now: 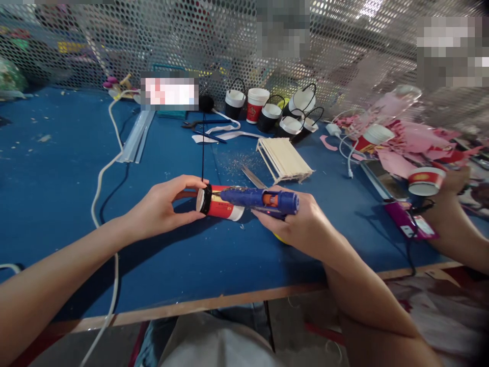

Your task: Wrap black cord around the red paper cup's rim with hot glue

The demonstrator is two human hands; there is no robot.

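A red paper cup (225, 210) lies on its side, its base end wound with black yarn (207, 200). The fingers of my left hand (171, 204) close round that base end. My right hand (298, 219) grips a blue glue gun (252, 199), whose nozzle points left and meets or hovers just over the cup beside the yarn; contact is unclear. From the cup a dark strand of yarn runs up to a black yarn ball (206, 103) at the back. Scissors (254, 177) lie just behind the glue gun, partly covered by it.
Several black-wrapped cups with handles (269, 117) stand by the mesh panel. A small stick bench (286, 158), pliers (200, 124) and clear glue sticks (138, 135) lie behind my hands. A white cable (101, 178) crosses the left. At right, another person's hand (454, 188) holds a red cup (427, 181).
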